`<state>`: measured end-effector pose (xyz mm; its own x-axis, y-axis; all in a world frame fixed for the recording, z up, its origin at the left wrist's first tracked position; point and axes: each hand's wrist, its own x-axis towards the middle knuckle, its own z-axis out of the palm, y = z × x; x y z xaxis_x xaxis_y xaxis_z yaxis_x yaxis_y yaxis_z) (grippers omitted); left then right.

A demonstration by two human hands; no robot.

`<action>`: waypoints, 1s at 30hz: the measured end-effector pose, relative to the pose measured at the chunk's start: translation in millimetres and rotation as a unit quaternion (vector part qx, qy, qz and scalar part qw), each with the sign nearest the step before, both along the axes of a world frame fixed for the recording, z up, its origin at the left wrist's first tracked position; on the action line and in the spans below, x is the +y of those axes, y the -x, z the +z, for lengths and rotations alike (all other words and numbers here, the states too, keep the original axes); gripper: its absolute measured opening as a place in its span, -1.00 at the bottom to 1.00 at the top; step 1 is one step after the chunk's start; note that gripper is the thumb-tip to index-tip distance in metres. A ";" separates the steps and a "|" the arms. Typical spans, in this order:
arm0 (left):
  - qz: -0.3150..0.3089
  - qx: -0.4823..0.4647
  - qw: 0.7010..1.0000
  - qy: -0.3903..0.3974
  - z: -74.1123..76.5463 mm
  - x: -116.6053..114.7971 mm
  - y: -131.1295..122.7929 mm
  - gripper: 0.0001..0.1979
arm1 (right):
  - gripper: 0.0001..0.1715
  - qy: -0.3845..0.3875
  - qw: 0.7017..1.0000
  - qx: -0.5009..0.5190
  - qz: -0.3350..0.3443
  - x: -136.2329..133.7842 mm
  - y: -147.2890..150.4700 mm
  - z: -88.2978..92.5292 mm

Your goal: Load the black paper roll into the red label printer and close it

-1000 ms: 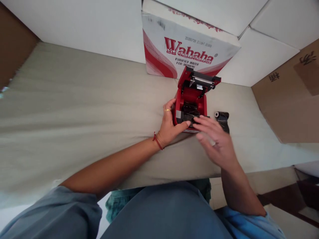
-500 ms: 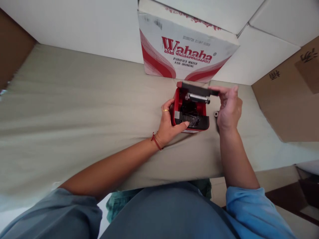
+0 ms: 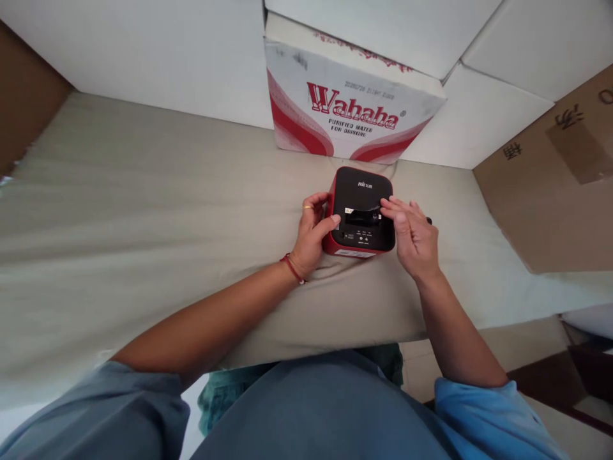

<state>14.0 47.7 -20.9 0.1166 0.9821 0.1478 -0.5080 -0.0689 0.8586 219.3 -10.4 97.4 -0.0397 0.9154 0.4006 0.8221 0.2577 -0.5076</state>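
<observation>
The printer (image 3: pixel 363 197), red at the sides and black on top, sat on the cloth (image 3: pixel 167 211) near the table's front edge, upright, its lid down. It stood between the two hands, in front of the Wahaha carton (image 3: pixel 357 105) and apart from it. The left hand (image 3: pixel 312 235) gripped the printer at its left side, the thumb pressed over the top's edge and the fingers set along the red wall. A gold ring (image 3: pixel 307 207) showed on that hand, and a red band (image 3: pixel 294 268) circled the wrist. The right hand (image 3: pixel 414 244) lay at the printer's right edge, its fingers close together and fairly straight, the fingertips on the top beside the slot (image 3: pixel 363 218); whether they pinched anything there, I could not tell. Something dark and shiny showed in the slot, with pale stickers at its ends. Small white marks ran across the top nearer the person, and a white label (image 3: pixel 354 253) was on the red front below. Beyond the right hand, the end of a small black item (image 3: pixel 429 221) peeped out, the rest hidden by the fingers. White panels (image 3: pixel 167 57) rose behind the cloth, and a brown box (image 3: pixel 550 191) with dark handwriting and a strip of tape stood at the far right.
</observation>
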 end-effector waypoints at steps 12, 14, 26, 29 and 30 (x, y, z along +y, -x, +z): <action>-0.021 -0.007 1.000 0.005 -2.8 8.8 7.1 -0.27 | -0.41 -0.075 0.993 0.041 0.082 -32.0 33.9 0.7; -0.025 -0.009 1.000 0.003 -1.4 11.0 9.0 -0.34 | -0.47 -0.086 0.992 0.031 0.082 -36.3 34.9 -3.2; -0.028 -0.040 0.999 -0.012 -1.9 9.1 6.5 -0.30 | -0.60 -0.019 0.993 -0.099 0.058 -3.7 42.5 39.3; -0.028 -0.046 0.998 -0.009 -0.5 9.7 6.7 -0.28 | -0.57 0.126 0.962 -0.239 0.034 27.6 50.2 61.3; -0.028 -0.047 0.998 -0.005 0.1 9.9 6.9 -0.27 | -0.57 0.174 0.941 -0.287 0.033 38.6 53.6 66.0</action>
<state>7.1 57.6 -20.8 0.1561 0.9728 0.1713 -0.5901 -0.0472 0.8059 165.7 28.2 163.4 -0.2197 0.9752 -0.0283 0.9747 0.2182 -0.0477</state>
